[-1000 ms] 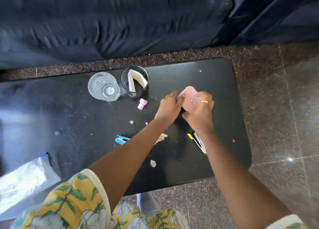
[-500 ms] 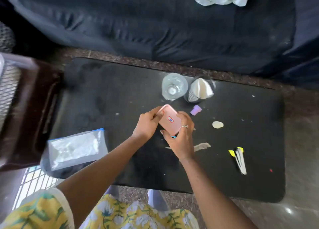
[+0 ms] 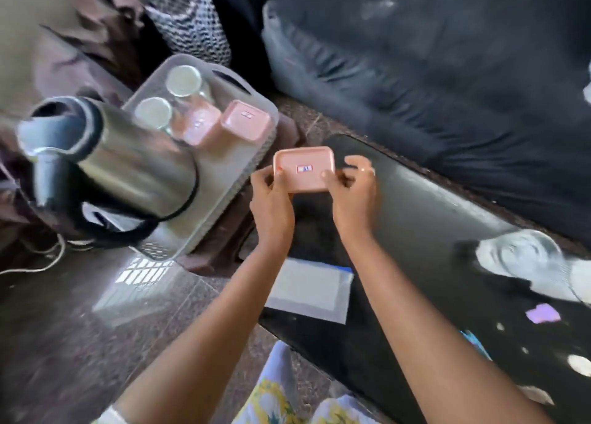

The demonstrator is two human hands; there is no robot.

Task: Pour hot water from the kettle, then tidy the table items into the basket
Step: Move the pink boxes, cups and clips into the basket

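A small pink lidded container is held between my left hand and my right hand, above the left end of the black table. Just to its left stands a grey basket on a brown stool. Inside the basket are two more pink containers, two glass jars and a steel kettle with a black base. A clear glass stands blurred on the table at the right.
A clear zip bag lies at the table's near left corner. A small purple cap, crumbs and a blue item lie at the right. A dark sofa runs behind. A white cord trails on the floor at left.
Both hands carried the pink container leftward from the middle of the table to beside the basket. The view swung left, bringing the basket and kettle in.
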